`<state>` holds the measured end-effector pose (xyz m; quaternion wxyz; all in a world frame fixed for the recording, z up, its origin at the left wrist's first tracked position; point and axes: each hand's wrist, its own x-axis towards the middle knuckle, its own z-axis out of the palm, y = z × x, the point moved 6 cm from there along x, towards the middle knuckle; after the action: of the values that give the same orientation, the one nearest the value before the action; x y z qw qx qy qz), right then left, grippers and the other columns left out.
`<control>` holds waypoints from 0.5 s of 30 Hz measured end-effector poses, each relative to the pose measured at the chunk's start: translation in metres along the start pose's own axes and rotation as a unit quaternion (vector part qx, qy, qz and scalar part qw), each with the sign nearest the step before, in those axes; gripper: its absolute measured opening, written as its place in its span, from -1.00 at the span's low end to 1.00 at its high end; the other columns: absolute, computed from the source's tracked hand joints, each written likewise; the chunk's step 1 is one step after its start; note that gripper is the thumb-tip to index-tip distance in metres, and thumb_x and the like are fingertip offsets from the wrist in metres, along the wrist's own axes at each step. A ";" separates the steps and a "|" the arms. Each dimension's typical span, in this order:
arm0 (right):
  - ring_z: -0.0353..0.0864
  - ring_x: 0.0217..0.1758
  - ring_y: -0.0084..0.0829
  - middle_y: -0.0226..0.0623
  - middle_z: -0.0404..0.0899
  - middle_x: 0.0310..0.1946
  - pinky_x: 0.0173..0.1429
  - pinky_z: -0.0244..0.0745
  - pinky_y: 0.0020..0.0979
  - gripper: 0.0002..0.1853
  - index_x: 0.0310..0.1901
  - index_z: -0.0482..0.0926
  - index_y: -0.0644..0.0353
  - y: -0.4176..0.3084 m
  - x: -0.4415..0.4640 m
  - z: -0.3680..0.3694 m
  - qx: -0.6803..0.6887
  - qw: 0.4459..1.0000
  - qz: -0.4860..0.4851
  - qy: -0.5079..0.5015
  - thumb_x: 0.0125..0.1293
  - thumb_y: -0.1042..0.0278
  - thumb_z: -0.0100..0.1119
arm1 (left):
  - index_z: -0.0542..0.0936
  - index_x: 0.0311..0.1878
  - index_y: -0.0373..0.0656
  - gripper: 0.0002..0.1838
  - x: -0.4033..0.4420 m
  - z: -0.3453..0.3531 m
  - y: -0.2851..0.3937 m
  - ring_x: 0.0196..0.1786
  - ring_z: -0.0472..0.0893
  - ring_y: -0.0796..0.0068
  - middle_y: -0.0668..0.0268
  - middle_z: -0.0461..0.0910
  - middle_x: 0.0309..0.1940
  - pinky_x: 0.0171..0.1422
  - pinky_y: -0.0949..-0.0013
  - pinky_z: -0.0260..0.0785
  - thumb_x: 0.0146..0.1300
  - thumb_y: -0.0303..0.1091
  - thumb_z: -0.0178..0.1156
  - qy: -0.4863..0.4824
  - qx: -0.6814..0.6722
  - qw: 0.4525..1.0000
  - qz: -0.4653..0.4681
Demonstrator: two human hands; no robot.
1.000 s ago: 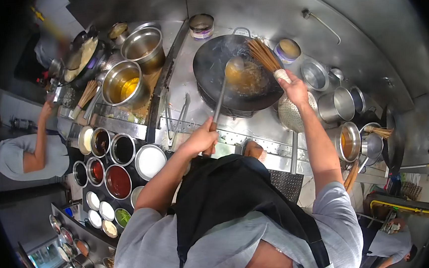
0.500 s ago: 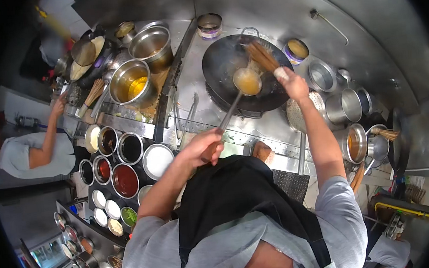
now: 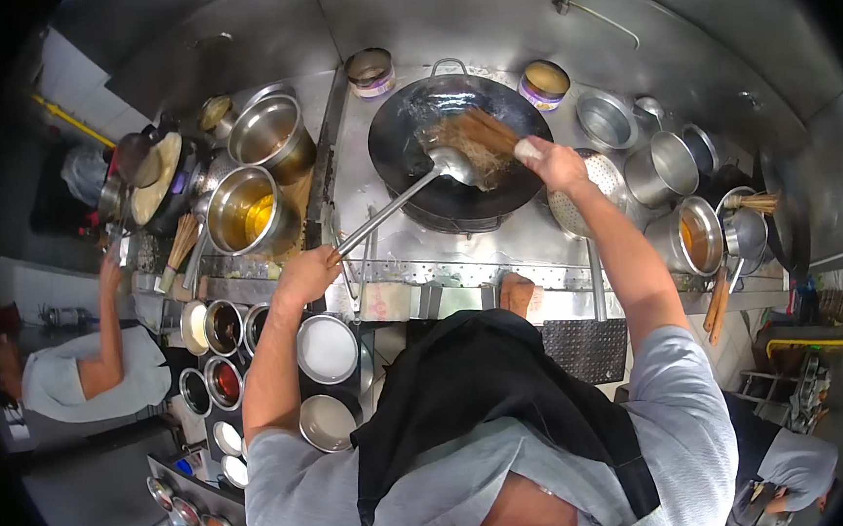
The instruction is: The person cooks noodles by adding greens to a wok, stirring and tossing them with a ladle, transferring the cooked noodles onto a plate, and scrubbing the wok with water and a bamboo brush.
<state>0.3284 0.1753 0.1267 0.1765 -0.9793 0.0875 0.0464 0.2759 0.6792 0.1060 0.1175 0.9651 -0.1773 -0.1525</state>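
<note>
A large black wok (image 3: pixel 398 142) rests on the stove, with brownish liquid and what looks like shredded food inside. Around the wooden end of a long metal ladle (image 3: pixel 380 225) my left hand (image 3: pixel 307 274) is closed; its bowl lies over the middle of the wok. My right hand (image 3: pixel 557 168) grips a bamboo brush (image 3: pixel 488 131) by its white-wrapped handle, and the bristles are down in the wok. Beside my right forearm is a perforated metal strainer (image 3: pixel 603 177), its handle pointing toward me.
Steel pots, one with yellow oil (image 3: pixel 242 212), stand left of the wok. Sauce containers (image 3: pixel 223 328) and a white-filled bowl (image 3: pixel 328 348) are lower left. Pots (image 3: pixel 661 163) stand at right. A co-worker (image 3: pixel 97 369) is at far left, another person (image 3: pixel 792 462) at lower right.
The view has shifted. The ladle, lifted with liquid half a second ago, is now low in the wok; my left hand has moved left. The brush has swung lower into the wok.
</note>
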 end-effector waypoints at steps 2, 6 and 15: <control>0.67 0.26 0.03 0.00 0.70 0.18 0.37 0.52 -0.12 -0.35 0.46 0.51 -0.12 -0.003 -0.010 0.006 0.162 0.987 0.005 0.026 0.39 -0.11 0.31 | 0.57 -0.14 -0.10 -0.77 -0.001 0.005 -0.008 -0.20 0.72 -0.18 0.00 0.73 -0.33 -0.09 -0.18 0.54 0.40 -0.14 0.23 0.067 0.049 0.996 0.020; 0.66 0.29 0.02 -0.08 0.69 0.22 0.40 0.50 -0.11 -0.33 0.45 0.53 -0.05 -0.006 -0.010 0.014 0.000 0.999 -0.035 -0.030 0.39 -0.14 0.30 | 0.56 -0.18 -0.03 -0.82 -0.002 0.006 -0.021 -0.31 0.72 -0.14 0.06 0.71 -0.42 -0.21 -0.17 0.53 0.41 -0.15 0.25 0.133 0.085 0.988 0.004; 0.74 0.20 -0.40 -0.16 0.76 0.16 0.29 0.55 -0.40 -0.32 0.47 0.50 0.08 0.027 -0.036 0.025 0.167 0.982 0.081 0.021 0.41 -0.01 0.37 | 0.48 -0.34 -0.18 -0.83 -0.013 0.075 -0.052 -0.44 0.50 0.28 0.17 0.46 -0.55 -0.27 0.15 0.38 0.26 -0.36 0.26 0.067 -0.190 0.979 -0.017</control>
<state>0.2869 0.1650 0.0981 0.3312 -0.9265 0.1766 0.0250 0.2546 0.7185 0.0254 0.3074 0.9363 -0.1200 -0.1201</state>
